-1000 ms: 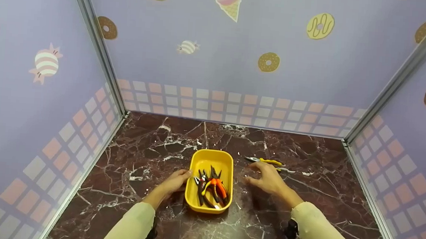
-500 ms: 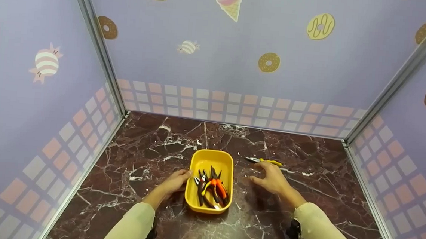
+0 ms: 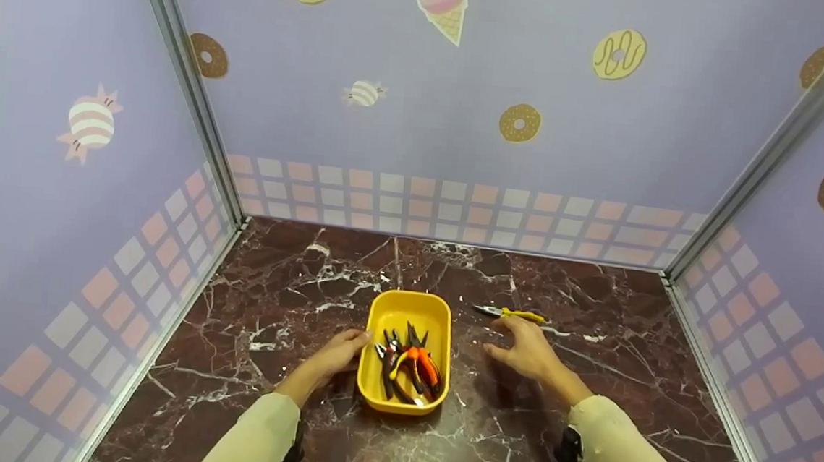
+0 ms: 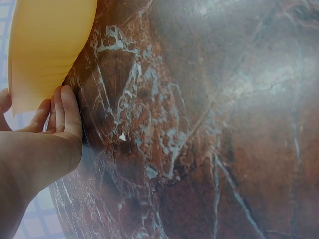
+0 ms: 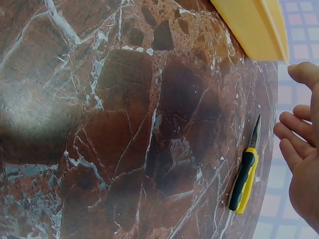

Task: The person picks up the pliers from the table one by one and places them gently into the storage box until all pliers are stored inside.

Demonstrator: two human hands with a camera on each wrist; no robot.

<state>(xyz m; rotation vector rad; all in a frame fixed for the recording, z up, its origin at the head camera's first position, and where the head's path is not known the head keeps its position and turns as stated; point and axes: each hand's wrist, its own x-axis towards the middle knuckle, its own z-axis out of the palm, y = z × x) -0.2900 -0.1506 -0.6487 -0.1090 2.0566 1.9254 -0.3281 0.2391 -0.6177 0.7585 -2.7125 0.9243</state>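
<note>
A yellow plastic bin (image 3: 409, 300) stands on the marble-patterned tabletop, with several pliers (image 3: 413, 365) lying inside, some with orange or black handles. My left hand (image 3: 335, 350) rests against the bin's left wall, thumb at the rim. In the left wrist view, its fingers (image 4: 70, 107) lie fairly straight along the outer wall. Right of the bin, my right hand (image 3: 528, 351) is held above the table, thumb and fingers spread apart and nothing between them. Just beyond it lies a pair of needle-nose pliers (image 3: 515, 314) with yellow-and-black handles, which shows whole in the right wrist view.
Purple panels printed with sweets, including the back wall (image 3: 419, 130), enclose the table on three sides. Metal corner posts (image 3: 766, 147) join them. Small white specks are scattered on the tabletop (image 3: 293, 266) around the bin.
My right hand has drawn slightly right, uncovering more of the yellow-handled pliers on the table. The left hand and the bin have stayed in place.
</note>
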